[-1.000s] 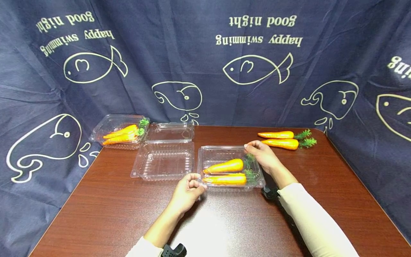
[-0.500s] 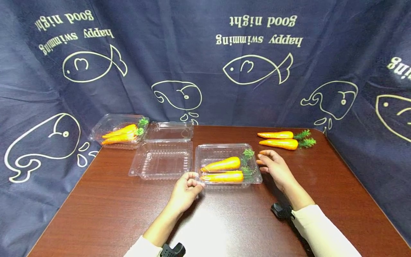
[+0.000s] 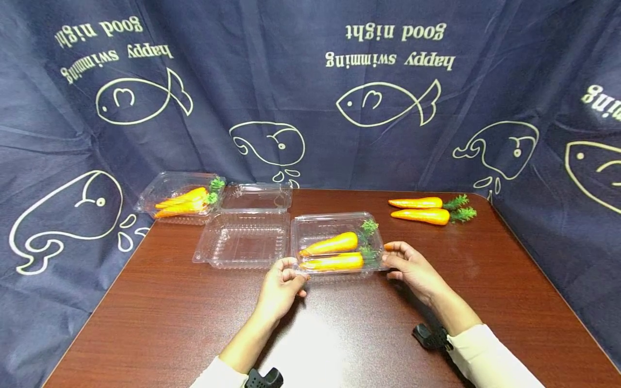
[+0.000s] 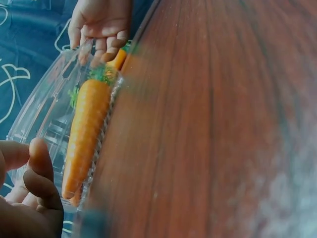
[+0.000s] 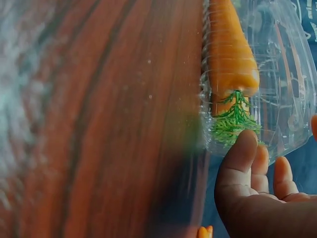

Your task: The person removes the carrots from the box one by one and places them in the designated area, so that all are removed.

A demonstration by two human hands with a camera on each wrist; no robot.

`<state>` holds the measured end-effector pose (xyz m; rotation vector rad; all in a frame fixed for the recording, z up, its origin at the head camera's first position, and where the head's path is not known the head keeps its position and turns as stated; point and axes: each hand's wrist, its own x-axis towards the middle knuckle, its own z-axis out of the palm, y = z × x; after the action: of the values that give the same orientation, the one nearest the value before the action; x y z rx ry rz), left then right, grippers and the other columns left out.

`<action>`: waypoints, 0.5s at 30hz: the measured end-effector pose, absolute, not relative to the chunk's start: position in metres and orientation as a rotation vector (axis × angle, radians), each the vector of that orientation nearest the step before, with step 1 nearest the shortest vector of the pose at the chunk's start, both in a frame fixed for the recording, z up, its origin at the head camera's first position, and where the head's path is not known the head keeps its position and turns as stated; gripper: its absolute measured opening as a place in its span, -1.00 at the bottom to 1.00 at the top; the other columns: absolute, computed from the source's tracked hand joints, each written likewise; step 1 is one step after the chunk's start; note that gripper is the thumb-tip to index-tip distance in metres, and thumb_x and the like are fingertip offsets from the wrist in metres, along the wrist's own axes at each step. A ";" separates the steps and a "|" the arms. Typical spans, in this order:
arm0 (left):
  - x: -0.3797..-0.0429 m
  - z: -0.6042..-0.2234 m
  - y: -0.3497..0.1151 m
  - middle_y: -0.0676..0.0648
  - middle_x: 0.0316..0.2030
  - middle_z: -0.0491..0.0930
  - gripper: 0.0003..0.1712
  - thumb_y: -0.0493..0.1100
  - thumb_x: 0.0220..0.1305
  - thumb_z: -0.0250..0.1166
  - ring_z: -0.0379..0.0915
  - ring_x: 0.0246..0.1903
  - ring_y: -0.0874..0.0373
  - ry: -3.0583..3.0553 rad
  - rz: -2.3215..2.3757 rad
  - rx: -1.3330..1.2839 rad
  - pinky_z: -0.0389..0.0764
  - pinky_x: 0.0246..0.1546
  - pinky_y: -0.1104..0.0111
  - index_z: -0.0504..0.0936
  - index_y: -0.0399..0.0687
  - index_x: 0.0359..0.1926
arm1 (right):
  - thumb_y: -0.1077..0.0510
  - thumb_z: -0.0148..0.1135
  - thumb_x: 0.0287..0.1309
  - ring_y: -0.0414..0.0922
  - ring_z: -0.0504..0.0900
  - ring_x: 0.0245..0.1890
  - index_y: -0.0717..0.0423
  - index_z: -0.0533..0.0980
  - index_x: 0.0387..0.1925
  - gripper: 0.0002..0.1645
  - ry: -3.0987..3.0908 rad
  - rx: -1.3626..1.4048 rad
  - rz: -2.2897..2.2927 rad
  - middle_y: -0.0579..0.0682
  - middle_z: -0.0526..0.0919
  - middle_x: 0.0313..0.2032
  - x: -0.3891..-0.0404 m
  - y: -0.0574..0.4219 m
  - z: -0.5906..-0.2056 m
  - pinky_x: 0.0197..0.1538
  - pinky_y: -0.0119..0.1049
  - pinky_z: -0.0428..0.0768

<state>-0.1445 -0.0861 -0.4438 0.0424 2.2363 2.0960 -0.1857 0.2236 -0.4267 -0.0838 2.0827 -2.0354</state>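
Note:
A lidded clear plastic clamshell box (image 3: 330, 223) with two carrots (image 3: 335, 262) inside is between my hands in the head view. My left hand (image 3: 278, 291) pinches its near left corner, thumb in front. At the near right corner, my right hand (image 3: 417, 274) grips the box between thumb and fingers. In the right wrist view, the right thumb (image 5: 242, 151) lies by the green carrot tops (image 5: 233, 126), seen through the plastic. The left wrist view shows a carrot (image 4: 86, 131) along the box's near side and the left fingers (image 4: 40, 161) at its end.
An open clamshell box (image 3: 245, 240) stands just left of the held one, its lid (image 3: 257, 197) laid back. Another box (image 3: 179, 202) with carrots sits at the far left. Two loose carrots (image 3: 421, 216) lie at the back right of the brown table (image 3: 388, 339). A blue curtain (image 3: 310, 97) hangs behind.
My right hand has left the lid's far right corner, come nearer, and taken hold of the near right corner. The box has shifted slightly left and away; the left hand keeps its hold.

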 end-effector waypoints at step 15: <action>-0.146 -0.444 -0.083 -0.29 -0.17 0.71 -0.41 -0.41 0.24 0.20 0.61 -0.53 0.25 2.096 2.170 0.005 0.43 -0.60 0.53 0.33 -0.31 0.30 | 0.36 0.14 0.29 -0.23 0.59 -0.25 0.15 0.41 -0.12 -0.83 2.023 -0.117 -2.068 -0.10 0.57 -0.22 -0.181 0.233 -0.433 -0.18 -0.29 0.62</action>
<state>-0.1461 -0.0834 -0.4440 0.0048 2.0960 2.1698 -0.1814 0.2334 -0.4333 -0.1169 2.0235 -2.0679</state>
